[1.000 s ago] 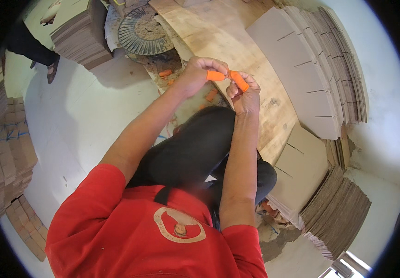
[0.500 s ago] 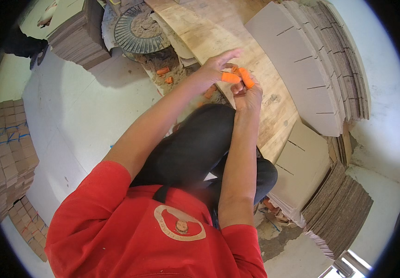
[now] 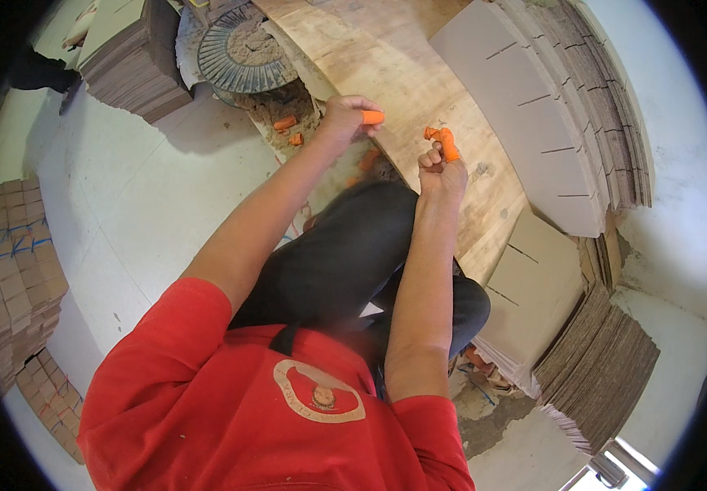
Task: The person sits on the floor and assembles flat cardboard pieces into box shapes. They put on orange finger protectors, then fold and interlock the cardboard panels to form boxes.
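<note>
Up close, the left hand [image 3: 341, 117] has its fingers curled, and one fingertip wears a smooth orange rubber finger cot [image 3: 373, 117], a short tube shape; that grip closes on nothing else that I can see. The right hand [image 3: 439, 168] is balled into a loose fist held upright, with an orange cot on the raised finger [image 3: 448, 144] and a smaller crumpled orange bit [image 3: 430, 132] pinched at its top. The two hands are near each other but apart, both hovering over the edge of the wooden counter [image 3: 419, 74], a pale, rough board with scuffed grain and dark stains. More orange cots [image 3: 285, 123] lie loose in the gritty, dusty gap just left of the board, beside a round ribbed metal disc [image 3: 243, 53]. Grey cardboard sheets [image 3: 533, 106], flat and slotted along one side, are stacked in a fanned pile on the counter's far right, their edges showing layered corrugation. Another pile of cut sheets [image 3: 595, 368] sits low at right. Bundled flat cartons [image 3: 13, 278] line the left, leaving a broad pale floor [image 3: 132, 196] between them and the black-trousered knee [image 3: 345, 245].
</note>
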The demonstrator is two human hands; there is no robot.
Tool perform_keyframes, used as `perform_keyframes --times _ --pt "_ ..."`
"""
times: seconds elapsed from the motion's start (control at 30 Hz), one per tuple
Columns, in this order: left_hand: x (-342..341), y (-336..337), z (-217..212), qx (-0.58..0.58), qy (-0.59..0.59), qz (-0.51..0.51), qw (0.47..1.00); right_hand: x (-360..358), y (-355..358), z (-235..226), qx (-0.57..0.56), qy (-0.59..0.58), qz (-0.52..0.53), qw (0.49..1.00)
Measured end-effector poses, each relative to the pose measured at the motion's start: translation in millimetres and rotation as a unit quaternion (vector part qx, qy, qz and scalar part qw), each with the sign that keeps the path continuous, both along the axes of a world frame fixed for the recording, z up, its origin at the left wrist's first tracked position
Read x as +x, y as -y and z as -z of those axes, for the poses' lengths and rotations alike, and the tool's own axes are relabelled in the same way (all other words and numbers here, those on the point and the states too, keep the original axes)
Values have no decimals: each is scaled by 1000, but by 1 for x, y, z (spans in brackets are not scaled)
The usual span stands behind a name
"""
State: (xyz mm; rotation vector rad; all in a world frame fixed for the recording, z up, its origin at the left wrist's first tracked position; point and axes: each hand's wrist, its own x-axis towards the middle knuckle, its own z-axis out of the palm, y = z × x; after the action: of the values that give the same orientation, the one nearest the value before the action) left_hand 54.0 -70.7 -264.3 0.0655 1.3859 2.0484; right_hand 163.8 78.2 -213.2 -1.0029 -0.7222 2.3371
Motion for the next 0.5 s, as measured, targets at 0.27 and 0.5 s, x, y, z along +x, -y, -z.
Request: perform_keyframes --times 0.27,0.5 --pt "25 -42 -33 64 -119 98 986 -6 5 -4 5 18 -52 998" --pt "23 -32 -18 76 -49 20 996 -1 6 -6 11 32 2 999"
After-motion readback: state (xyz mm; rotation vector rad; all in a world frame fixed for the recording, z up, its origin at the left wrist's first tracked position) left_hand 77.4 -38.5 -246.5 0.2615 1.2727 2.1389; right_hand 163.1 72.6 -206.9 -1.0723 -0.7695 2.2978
